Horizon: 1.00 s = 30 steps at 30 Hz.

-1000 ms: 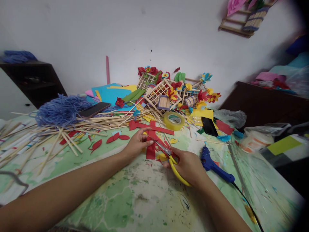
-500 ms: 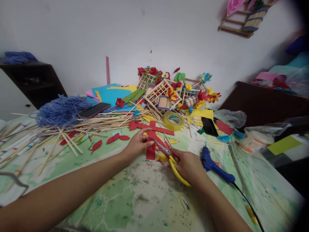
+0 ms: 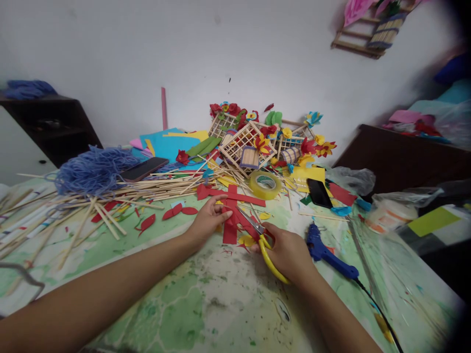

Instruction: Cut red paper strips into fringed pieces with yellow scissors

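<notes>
Gripping yellow-handled scissors (image 3: 270, 260), the right hand (image 3: 287, 252) is closed around the loops, with the steel blades pointing toward crossed red paper strips (image 3: 231, 218). The blade tips reach the strips, which lie on the paint-splashed green worktop (image 3: 184, 314). The left hand (image 3: 209, 220) is half curled, thumb and fingers pinching the strips just beside the blades. Snipped red leaf shapes (image 3: 180, 212) lie near the left hand, and a scrap of yellow paper (image 3: 246, 239) sits under the scissors.

To the right of the right hand lies a blue hot glue gun (image 3: 324, 251), its black cord (image 3: 379, 311) trailing toward the near edge. Ahead of the hands stands a roll of clear tape (image 3: 265, 185), its printed core too small to read. A black phone (image 3: 319, 192) lies beyond the glue gun, and a second phone (image 3: 143, 169) rests on loose wooden sticks (image 3: 128, 189) beside a heap of blue yarn (image 3: 91, 171). Farther back, wooden lattice frames (image 3: 248, 144) and bright paper flowers (image 3: 263, 143) are piled against the white wall (image 3: 110, 49).
</notes>
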{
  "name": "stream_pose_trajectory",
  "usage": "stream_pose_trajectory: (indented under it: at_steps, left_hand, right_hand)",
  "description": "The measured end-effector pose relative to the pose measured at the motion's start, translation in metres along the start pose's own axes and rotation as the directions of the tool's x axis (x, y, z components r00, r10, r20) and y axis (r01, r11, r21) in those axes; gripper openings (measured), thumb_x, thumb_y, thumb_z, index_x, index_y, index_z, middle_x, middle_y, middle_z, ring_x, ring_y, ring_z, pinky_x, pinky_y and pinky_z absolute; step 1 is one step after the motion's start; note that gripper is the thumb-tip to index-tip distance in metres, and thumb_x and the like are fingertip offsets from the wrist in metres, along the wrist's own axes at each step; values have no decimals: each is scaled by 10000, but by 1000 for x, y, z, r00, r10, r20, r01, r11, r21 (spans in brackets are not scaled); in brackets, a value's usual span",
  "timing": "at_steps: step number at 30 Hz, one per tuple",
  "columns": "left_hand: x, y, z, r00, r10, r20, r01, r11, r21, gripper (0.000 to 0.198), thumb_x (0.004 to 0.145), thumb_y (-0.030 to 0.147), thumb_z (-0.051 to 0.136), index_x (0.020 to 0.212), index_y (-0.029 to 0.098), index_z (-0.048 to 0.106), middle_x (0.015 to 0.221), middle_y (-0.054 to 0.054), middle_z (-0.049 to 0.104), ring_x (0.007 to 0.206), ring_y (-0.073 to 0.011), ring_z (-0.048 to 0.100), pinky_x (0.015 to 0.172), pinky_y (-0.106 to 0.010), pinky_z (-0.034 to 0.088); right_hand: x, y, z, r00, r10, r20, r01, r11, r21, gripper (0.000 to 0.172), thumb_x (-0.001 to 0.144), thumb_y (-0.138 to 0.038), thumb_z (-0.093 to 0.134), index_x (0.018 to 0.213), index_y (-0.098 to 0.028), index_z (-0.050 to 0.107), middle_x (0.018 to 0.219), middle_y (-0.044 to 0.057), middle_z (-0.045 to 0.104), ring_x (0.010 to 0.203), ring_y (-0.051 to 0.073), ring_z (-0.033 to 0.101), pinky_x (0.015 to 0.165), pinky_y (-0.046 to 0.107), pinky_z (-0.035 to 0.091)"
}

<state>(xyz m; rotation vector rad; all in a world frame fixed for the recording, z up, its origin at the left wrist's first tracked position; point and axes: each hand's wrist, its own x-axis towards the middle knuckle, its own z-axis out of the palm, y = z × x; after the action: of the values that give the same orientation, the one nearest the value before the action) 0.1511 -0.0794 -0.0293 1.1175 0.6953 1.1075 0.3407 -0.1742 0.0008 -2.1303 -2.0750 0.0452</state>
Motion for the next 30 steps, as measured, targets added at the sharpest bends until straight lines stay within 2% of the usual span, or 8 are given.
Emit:
stream_pose_trajectory:
  at_steps: [7, 16, 30]
  left_hand:
    - [0, 2, 1, 1000, -11, 8, 11, 999, -36, 581, 605, 166, 730, 1123, 197, 468, 821, 4, 614, 735, -121, 605, 679, -239, 471]
    - [1, 0, -1, 999, -40, -4, 39, 999, -38, 597, 573, 130, 734, 1110, 206, 482, 800, 19, 589, 697, -106, 596, 664, -234, 465]
    - [0, 0, -1, 997, -67, 29, 67, 998, 20, 577, 603, 127, 713, 1125, 194, 478, 771, 6, 630, 666, -109, 601, 646, -224, 441]
  right_hand:
    - [-2, -6, -2, 998, -55, -8, 54, 998, -17, 503, 747, -498, 521, 1184, -250, 532, 948, 60, 689, 827, 228, 631, 617, 266, 361]
    - [-2, -5, -2, 997, -70, 14, 70, 998, -8, 514, 751, -482, 522, 1209, -249, 513, 959, 64, 682, 846, 222, 623, 647, 259, 368]
    - [-1, -4, 1, 997, -75, 2, 75, 997, 16, 593, 714, -620, 514, 1193, -271, 537, 889, 35, 693, 771, 215, 629, 574, 256, 326]
